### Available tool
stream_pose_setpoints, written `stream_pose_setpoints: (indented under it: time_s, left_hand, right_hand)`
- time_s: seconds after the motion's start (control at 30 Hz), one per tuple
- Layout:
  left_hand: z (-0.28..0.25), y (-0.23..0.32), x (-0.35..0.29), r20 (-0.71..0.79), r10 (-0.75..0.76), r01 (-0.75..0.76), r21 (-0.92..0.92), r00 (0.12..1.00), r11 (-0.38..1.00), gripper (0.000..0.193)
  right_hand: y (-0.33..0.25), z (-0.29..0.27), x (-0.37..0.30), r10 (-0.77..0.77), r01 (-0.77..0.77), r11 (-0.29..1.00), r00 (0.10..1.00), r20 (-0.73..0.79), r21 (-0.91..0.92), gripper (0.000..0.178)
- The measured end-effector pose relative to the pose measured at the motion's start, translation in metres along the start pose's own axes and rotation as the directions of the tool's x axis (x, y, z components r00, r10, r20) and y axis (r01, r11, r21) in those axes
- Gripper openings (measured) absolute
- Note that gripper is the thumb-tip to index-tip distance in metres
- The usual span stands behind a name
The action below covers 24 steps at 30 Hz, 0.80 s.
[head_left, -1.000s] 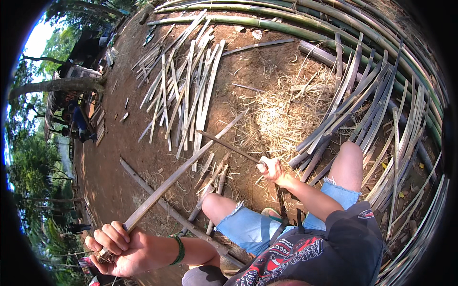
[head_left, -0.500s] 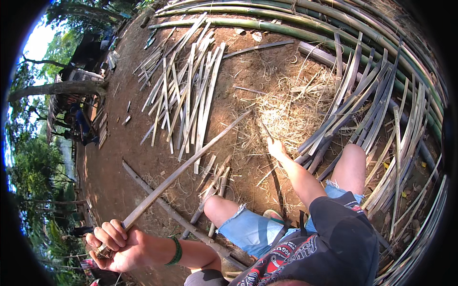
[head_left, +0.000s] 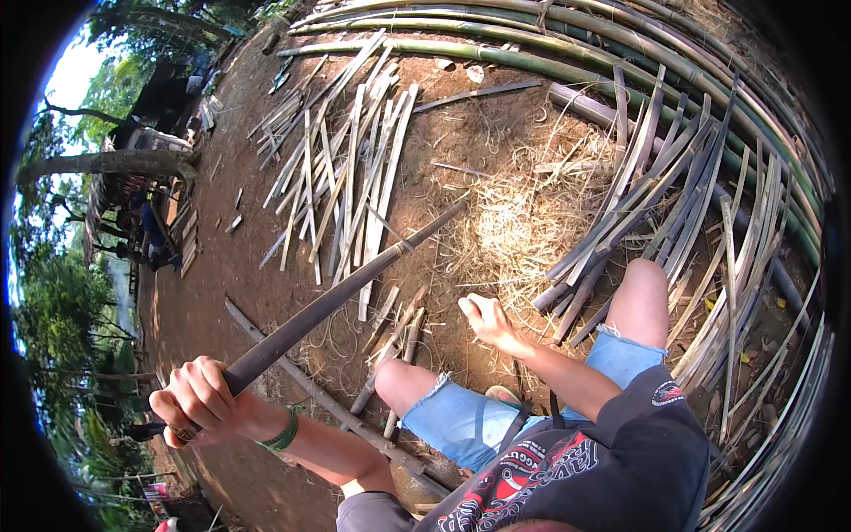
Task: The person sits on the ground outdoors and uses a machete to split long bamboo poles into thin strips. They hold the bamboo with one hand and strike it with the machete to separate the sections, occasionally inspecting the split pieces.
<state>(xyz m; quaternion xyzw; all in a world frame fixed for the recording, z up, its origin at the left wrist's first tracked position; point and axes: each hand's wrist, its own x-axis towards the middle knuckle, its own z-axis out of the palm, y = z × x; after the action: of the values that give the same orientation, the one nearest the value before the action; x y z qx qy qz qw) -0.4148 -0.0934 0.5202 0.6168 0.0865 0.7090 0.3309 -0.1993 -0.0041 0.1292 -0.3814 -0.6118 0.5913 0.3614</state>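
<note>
My left hand [head_left: 197, 399] is wrapped round the near end of a long bamboo strip [head_left: 310, 321], whose dark outer side shows. The strip slants away to the right, its far end above the pale shavings. My right hand [head_left: 489, 321] is closed in front of my knees, apart from the strip. It holds a knife, whose handle is hidden in the fist and whose blade is hard to make out. A thin blade-like piece [head_left: 386, 225] crosses the strip near its far half; whether it belongs to the knife I cannot tell.
Pale split strips [head_left: 372, 195] lie in a pile ahead. Shavings [head_left: 523, 222] cover the ground beside dark strips [head_left: 656, 195] on the right. Green bamboo poles [head_left: 496, 55] line the far side. A pole [head_left: 301, 379] lies near my left knee. A person [head_left: 151, 230] is at the far left.
The strip has turned from its pale side to its dark side. My left hand has shifted slightly left and up. My right hand has come nearer to me and left.
</note>
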Motion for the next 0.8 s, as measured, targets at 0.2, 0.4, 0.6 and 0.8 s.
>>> stream_pose_setpoints:
  time_s: [0.2, 0.4, 0.6, 0.8]
  left_hand:
    - [-0.011, 0.005, 0.005, 0.119, -0.044, 0.054, -0.084, 0.992, 0.995, 0.032]
    - [-0.005, -0.006, 0.014, 0.081, -0.053, 0.057, -0.043, 0.995, 0.997, 0.031]
    - [0.038, -0.039, 0.043, -0.069, -0.039, 0.044, 0.071, 0.997, 0.997, 0.026]
    - [0.117, -0.108, 0.094, -0.004, -0.292, 0.287, 0.198, 0.957, 0.937, 0.025]
  right_hand:
    - [-0.019, -0.009, 0.018, -0.068, 0.065, 0.987, 0.998, -0.011, -0.145, 0.043]
    - [-0.048, -0.019, 0.006, -0.022, 0.023, 0.997, 1.0, 0.007, -0.072, 0.043]
    - [-0.139, -0.01, 0.008, -0.161, 0.162, 0.986, 0.987, -0.027, 0.029, 0.035]
    - [-0.231, -0.026, 0.058, -0.337, 0.414, 0.876, 0.893, -0.298, 0.249, 0.033]
